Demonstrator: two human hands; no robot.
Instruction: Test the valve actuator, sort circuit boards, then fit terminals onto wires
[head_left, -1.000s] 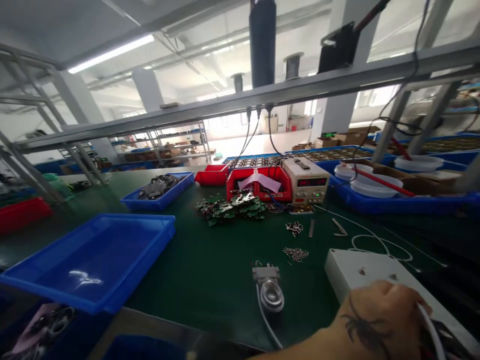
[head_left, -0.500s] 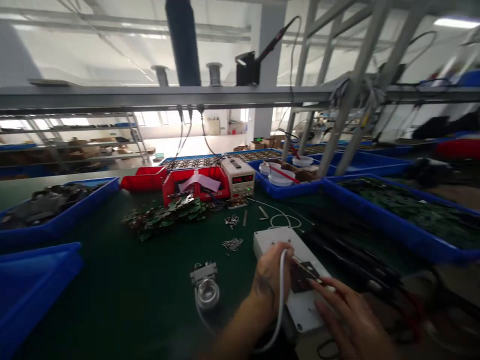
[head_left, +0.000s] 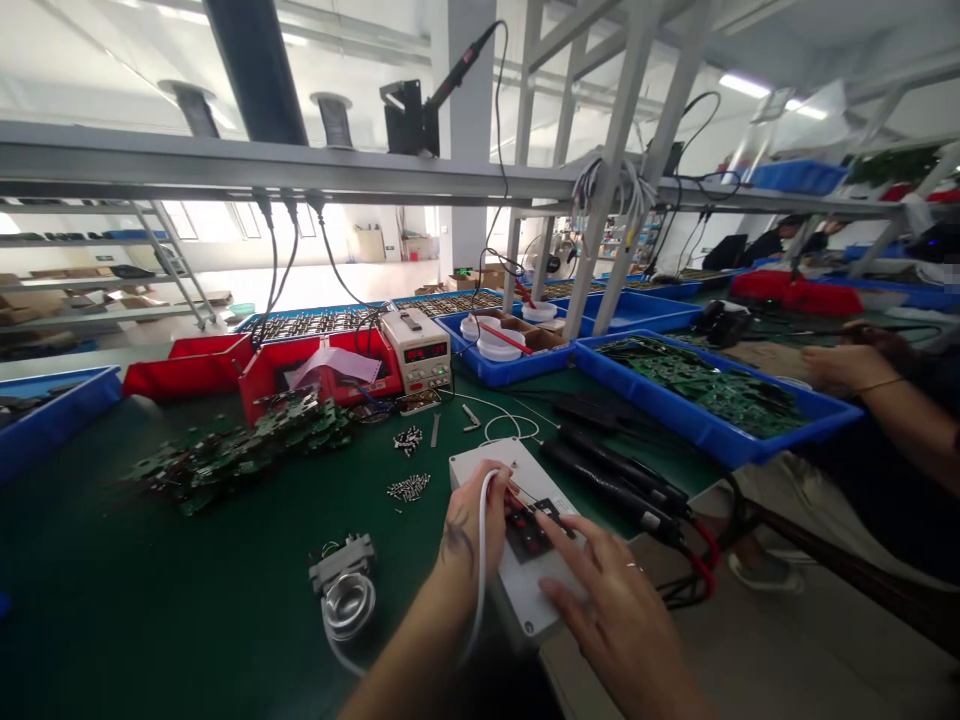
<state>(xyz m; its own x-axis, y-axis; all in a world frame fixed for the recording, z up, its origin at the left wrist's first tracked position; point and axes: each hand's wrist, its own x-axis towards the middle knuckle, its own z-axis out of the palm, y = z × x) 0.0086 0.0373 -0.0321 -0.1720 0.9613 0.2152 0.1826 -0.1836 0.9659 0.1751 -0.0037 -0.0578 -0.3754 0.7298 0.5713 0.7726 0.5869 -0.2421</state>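
A long white box [head_left: 489,462] lies on the green bench with a dark panel [head_left: 529,550] on its top, bearing small black and red parts. My left hand [head_left: 469,525] is closed at the near side of that panel, pinching the end of a white cable [head_left: 481,560]. Thin wires from the cable reach over the panel. My right hand [head_left: 611,590] has its fingers apart, the index fingertip touching the panel's right side and the thumb near the box top. Left of my forearm sits a grey device with a round metal cup [head_left: 350,605].
Two small heaps of screws [head_left: 409,487] lie beyond the left hand. Behind them stand a power supply [head_left: 415,350], red bins [head_left: 262,385] and a heap of circuit boards [head_left: 232,455]. Black electric screwdrivers [head_left: 607,485] lie right of the box. A co-worker's hand [head_left: 847,370] is at far right.
The view has turned right, so the bench things shift left and a co-worker comes into sight. My left hand stays at the panel with the cable; the right fingers remain at its right side.
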